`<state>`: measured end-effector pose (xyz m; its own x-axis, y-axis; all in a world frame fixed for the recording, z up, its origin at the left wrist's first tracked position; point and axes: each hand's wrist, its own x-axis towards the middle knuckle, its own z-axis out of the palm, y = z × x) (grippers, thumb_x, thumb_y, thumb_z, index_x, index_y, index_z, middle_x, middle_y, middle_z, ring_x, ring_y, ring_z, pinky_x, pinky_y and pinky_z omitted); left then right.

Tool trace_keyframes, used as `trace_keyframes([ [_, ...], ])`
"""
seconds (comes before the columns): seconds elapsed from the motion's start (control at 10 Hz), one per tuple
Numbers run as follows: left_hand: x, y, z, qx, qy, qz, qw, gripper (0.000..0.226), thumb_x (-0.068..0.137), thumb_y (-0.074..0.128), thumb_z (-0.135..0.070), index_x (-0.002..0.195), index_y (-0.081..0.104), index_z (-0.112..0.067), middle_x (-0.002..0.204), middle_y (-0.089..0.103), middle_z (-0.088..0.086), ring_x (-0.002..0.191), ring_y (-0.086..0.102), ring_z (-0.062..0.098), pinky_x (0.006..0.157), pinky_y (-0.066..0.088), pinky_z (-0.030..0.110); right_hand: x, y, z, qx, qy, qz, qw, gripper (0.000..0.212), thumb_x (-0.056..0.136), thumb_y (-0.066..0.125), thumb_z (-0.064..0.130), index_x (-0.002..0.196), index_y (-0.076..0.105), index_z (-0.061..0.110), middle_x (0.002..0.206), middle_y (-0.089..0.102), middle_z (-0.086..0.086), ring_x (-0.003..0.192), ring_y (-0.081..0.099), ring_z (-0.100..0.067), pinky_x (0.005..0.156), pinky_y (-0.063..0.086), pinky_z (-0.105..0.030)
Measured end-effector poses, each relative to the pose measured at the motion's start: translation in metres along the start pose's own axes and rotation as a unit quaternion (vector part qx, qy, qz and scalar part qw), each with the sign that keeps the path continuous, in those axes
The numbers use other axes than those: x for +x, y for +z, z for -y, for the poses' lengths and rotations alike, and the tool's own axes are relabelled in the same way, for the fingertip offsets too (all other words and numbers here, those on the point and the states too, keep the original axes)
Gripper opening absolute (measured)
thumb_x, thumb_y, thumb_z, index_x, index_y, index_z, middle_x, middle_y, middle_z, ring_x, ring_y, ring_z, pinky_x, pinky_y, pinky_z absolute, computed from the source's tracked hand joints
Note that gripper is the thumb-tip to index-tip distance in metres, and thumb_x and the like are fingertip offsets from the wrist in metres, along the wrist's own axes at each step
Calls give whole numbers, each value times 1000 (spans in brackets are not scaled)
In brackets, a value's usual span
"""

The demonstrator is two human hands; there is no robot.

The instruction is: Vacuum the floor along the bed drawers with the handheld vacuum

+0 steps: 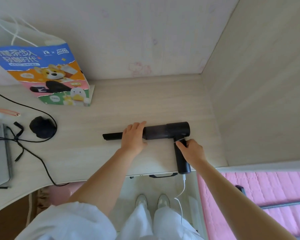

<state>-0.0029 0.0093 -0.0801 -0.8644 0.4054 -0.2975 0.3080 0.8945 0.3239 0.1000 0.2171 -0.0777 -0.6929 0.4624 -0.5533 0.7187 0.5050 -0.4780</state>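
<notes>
From the head camera, the dark handheld vacuum with a long thin nozzle [163, 131] lies flat on the pale wooden desk [111, 108], close to its near edge and towards the right back corner. The left hand [133, 137] rests over the spot where the nozzle meets the body, fingers curved down on it. The right hand [191, 150] wraps around the handle, which points at the near edge. A thin white charging cable [182, 191] is plugged into the handle's end and hangs down. I think the job has hardly begun: the cable must come out, and no floor cleaning shows yet. A colourful paper bag with cartoon animals [48, 75] stands at the left back of the desk.
</notes>
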Motion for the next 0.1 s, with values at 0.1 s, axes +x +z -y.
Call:
trace_keyframes([
  [0.1,-14,-12,5,-18,-17,-23,999,84,91,76,-26,159,27,-20,154,38,4,140,34,28,115,30,37,-11,-13,6,15,-4,-23,1000,36,94,52,37,114,51,7,106,63,-13,84,51,-23,70,40,-29],
])
